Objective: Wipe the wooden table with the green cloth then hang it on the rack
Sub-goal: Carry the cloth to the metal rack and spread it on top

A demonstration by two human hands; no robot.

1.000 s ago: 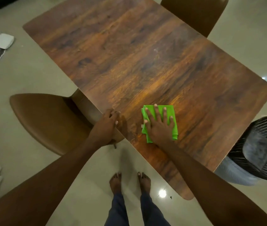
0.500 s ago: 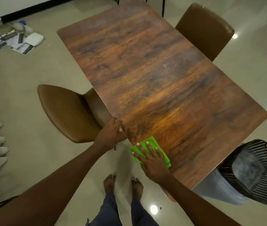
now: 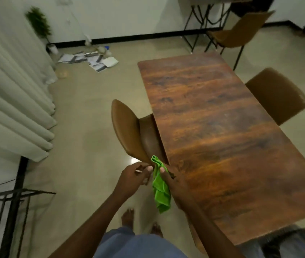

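Thumb of the right grip [image 3: 175,185] clamps the green cloth [image 3: 160,190] against its fingers. The cloth hangs crumpled in the air just beside the wooden desk [image 3: 222,136], at its near left edge. The left grip [image 3: 135,178] is curled just beside the cloth's top; I cannot tell whether it pinches. A black rack [image 3: 14,202] stands well apart at lower left.

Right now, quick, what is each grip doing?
Left grip: fingers curled right beside the green cloth; cannot tell if it holds it.
Right grip: holding the green cloth, thumb on it.
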